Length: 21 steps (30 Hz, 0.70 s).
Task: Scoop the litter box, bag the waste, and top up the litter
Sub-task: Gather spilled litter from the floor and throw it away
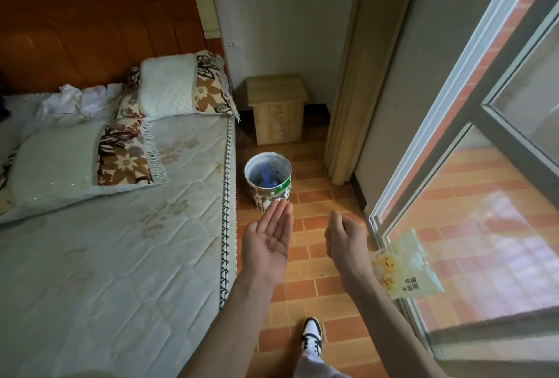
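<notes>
**Both hands out over the tile floor, bucket by the bed**

Nearest to the camera is a black-and-white sneaker (312, 337) planted on the orange brick-pattern tile floor (314, 259), with a bit of light trouser leg above it. Both bare forearms reach forward from the bottom of the view.

Left hand (269, 235) is palm up, fingers straight and together, pointing at the bucket. Something tiny and dark sits in the palm, too small to make out. So that grip is apart, not closed round anything.

Right hand (343, 237) is seen from the back, fingers loosely curled downward. Nothing visible in it, so it looks like a relaxed, empty grip.

Just past the left fingertips stands a round white bucket with a green-and-floral printed side (268, 181), open top, something blue inside. It's on the floor right beside the edge of the pale quilted mattress (121, 256).

A pale yellow printed plastic bag (405, 267) lies at the foot of the sliding glass door (472, 166) on the right, near the right forearm.

Further back: a small light wooden bedside cabinet (276, 108) against the wall, two white pillows with brown floral trim (178, 87), and a reddish wooden headboard (99, 36).

No litter box shows anywhere in this view.
</notes>
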Each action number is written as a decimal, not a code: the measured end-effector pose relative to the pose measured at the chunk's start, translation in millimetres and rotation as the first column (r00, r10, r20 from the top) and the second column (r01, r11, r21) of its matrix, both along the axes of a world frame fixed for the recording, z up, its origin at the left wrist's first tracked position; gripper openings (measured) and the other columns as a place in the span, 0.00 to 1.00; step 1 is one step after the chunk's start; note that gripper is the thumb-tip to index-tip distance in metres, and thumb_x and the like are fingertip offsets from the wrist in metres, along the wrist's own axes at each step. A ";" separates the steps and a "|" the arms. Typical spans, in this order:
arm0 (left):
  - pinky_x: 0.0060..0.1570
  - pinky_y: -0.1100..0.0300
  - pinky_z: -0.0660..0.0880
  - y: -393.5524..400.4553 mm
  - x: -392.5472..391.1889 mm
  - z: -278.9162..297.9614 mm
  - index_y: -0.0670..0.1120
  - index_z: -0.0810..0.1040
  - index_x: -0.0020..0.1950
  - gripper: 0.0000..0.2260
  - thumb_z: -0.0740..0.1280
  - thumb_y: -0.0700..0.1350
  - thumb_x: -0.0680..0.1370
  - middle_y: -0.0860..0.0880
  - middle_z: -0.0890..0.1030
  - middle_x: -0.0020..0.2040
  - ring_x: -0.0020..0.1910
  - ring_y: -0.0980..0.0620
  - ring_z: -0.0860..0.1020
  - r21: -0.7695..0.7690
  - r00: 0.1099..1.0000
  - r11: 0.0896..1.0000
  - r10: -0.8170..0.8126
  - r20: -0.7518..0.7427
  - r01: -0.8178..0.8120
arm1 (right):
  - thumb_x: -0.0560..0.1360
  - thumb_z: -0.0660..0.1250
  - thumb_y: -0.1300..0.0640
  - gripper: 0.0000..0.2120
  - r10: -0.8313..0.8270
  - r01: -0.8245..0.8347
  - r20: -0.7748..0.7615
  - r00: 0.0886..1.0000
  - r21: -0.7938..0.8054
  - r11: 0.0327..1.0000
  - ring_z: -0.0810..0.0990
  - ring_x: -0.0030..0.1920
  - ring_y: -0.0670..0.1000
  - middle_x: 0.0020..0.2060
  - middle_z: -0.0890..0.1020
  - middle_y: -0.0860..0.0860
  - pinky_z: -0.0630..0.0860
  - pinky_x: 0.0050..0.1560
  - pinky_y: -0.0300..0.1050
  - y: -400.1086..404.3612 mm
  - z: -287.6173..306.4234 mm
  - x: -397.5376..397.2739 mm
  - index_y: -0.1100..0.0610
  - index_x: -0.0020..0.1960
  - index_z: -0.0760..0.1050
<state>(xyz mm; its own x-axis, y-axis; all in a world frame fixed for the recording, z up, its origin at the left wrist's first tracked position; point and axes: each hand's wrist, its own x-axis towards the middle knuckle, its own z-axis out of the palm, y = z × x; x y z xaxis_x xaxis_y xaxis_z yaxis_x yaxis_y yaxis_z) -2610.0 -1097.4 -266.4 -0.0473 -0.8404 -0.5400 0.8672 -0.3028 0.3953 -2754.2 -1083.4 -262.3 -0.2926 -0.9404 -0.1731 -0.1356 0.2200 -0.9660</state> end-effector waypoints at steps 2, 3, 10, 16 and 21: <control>0.62 0.52 0.80 -33.1 -10.5 2.0 0.36 0.79 0.67 0.23 0.49 0.46 0.89 0.39 0.83 0.64 0.63 0.42 0.83 0.001 1.000 1.000 0.011 0.018 -0.011 | 0.85 0.55 0.52 0.19 0.009 -0.009 -0.007 1.000 -0.011 1.000 0.65 0.28 0.48 0.27 0.68 0.48 0.65 0.28 0.42 -35.2 -0.4 -6.8 0.55 0.37 0.66; 0.62 0.52 0.80 -49.6 -15.8 3.8 0.35 0.79 0.67 0.23 0.49 0.46 0.88 0.38 0.84 0.64 0.63 0.42 0.83 0.012 1.000 1.000 0.016 0.024 -0.016 | 0.86 0.56 0.52 0.19 0.010 -0.010 -0.003 1.000 -0.011 1.000 0.66 0.28 0.48 0.27 0.69 0.50 0.65 0.27 0.41 -52.0 -0.5 -10.8 0.56 0.37 0.67; 0.63 0.52 0.79 -147.0 -49.1 16.5 0.35 0.81 0.65 0.19 0.54 0.44 0.87 0.38 0.85 0.61 0.61 0.42 0.84 0.059 0.997 0.997 0.052 0.055 -0.055 | 0.86 0.56 0.51 0.19 0.072 -0.071 0.035 0.997 -0.010 0.997 0.65 0.28 0.49 0.29 0.68 0.53 0.64 0.25 0.40 -156.7 -6.6 -37.5 0.58 0.39 0.68; 0.67 0.53 0.78 -207.3 -50.3 14.3 0.34 0.81 0.64 0.18 0.54 0.42 0.87 0.38 0.85 0.61 0.61 0.42 0.84 0.074 0.990 0.990 0.118 0.078 -0.123 | 0.85 0.57 0.52 0.19 0.132 -0.133 0.091 0.987 0.004 0.991 0.62 0.29 0.49 0.27 0.66 0.48 0.61 0.26 0.42 -228.0 -6.5 -42.5 0.56 0.37 0.65; 0.66 0.52 0.79 -262.9 -41.1 11.9 0.33 0.81 0.62 0.20 0.53 0.43 0.87 0.38 0.84 0.61 0.61 0.42 0.84 0.066 0.982 0.980 0.184 0.039 -0.186 | 0.85 0.57 0.53 0.20 0.158 -0.160 0.070 0.985 0.017 0.987 0.62 0.28 0.48 0.25 0.67 0.45 0.61 0.28 0.44 -293.3 -4.9 -37.8 0.55 0.34 0.64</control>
